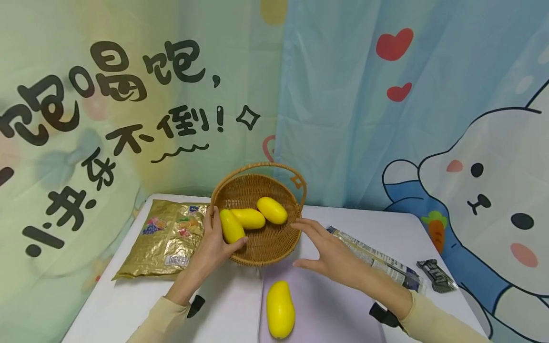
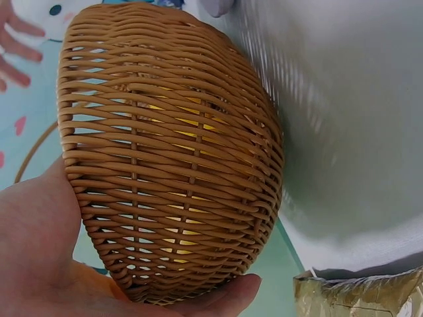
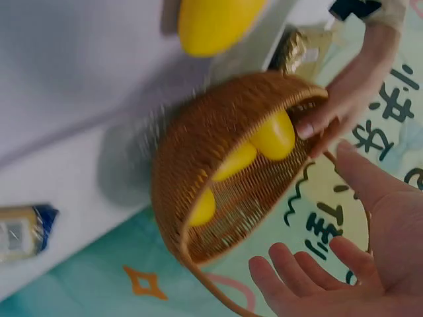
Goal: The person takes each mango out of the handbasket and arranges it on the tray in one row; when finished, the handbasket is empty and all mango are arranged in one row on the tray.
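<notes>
In the head view, one round basket [image 1: 266,250] of woven tan wicker, with one arched handle [image 1: 261,165], is at the far side of the table [image 1: 231,309], its mouth facing the camera. Three smooth, glossy, bright yellow oblong fruits [image 1: 272,211] lie inside it; a fourth fruit [image 1: 280,309], plump and slightly narrower at its top end, lies nearer the person on a pale lilac mat [image 1: 330,309]. The left hand [image 1: 216,242] grips the basket's left rim, thumb over the inside; the right hand [image 1: 332,255], fingers loosely spread and holding nothing, is just beside the opposite rim. One shiny gold bag [image 1: 165,240] lies to the left, one long packet [image 1: 377,259] and one small dark packet [image 1: 436,275] to the right. The left wrist view shows the basket's ribbed outer weave, yellow glinting through its gaps, with the left hand curled against it. In the right wrist view, all four fruits appear, three in the basket and one outside; the right hand's fingers are apart, its palm bare.
</notes>
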Action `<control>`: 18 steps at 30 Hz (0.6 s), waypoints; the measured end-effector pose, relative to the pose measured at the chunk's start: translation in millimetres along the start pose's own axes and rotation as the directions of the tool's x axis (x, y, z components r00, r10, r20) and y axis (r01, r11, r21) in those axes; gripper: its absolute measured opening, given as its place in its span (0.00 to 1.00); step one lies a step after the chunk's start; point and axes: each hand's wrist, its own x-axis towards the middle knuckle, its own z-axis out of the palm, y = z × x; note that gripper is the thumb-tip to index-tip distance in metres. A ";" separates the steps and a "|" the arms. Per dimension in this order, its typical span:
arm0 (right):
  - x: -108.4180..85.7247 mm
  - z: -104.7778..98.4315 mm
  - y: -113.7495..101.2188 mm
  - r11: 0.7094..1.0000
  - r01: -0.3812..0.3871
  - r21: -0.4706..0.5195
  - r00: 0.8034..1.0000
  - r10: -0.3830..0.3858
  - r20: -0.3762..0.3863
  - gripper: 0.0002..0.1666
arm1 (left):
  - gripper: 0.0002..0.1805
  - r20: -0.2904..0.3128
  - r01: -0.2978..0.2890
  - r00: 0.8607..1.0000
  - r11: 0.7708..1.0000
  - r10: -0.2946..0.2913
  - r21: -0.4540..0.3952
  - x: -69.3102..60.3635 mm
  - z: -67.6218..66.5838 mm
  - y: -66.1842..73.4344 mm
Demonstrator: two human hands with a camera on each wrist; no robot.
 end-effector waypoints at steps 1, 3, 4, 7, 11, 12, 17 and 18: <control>5.0 -2.9 0.4 1.000 0.005 0.005 1.000 -0.005 0.011 0.48 | 0.67 -0.002 -0.002 1.000 1.000 0.002 0.000 0.3 -0.7 0.2; 14.3 -6.4 1.0 1.000 0.023 0.007 0.999 -0.023 0.027 0.48 | 0.67 -0.005 -0.005 1.000 1.000 0.005 0.002 1.0 -1.5 0.4; 18.7 -7.3 1.2 1.000 0.027 0.010 0.999 -0.028 0.038 0.48 | 0.67 -0.006 -0.006 1.000 1.000 0.006 0.005 1.2 -1.8 0.7; 32.5 -9.1 2.0 1.000 0.015 0.016 0.997 -0.016 0.069 0.49 | 0.67 -0.010 -0.009 1.000 1.000 0.009 0.008 1.6 -1.6 1.2; 52.5 -11.0 5.3 0.999 -0.002 0.033 0.995 -0.001 0.103 0.48 | 0.67 -0.011 -0.003 1.000 1.000 0.003 0.001 1.6 -1.5 1.5; 57.4 -11.7 6.4 0.999 -0.003 0.035 0.994 -0.001 0.111 0.48 | 0.67 -0.011 0.000 1.000 1.000 0.000 -0.001 1.7 -1.5 1.3; 77.2 -12.9 13.4 0.999 -0.003 0.042 0.990 -0.003 0.140 0.48 | 0.67 -0.009 0.000 1.000 1.000 0.000 -0.007 1.5 -0.8 0.8; 80.5 -12.7 14.9 0.999 0.003 0.045 0.990 -0.009 0.144 0.48 | 0.67 -0.008 -0.001 1.000 1.000 0.001 -0.007 1.4 -0.7 0.6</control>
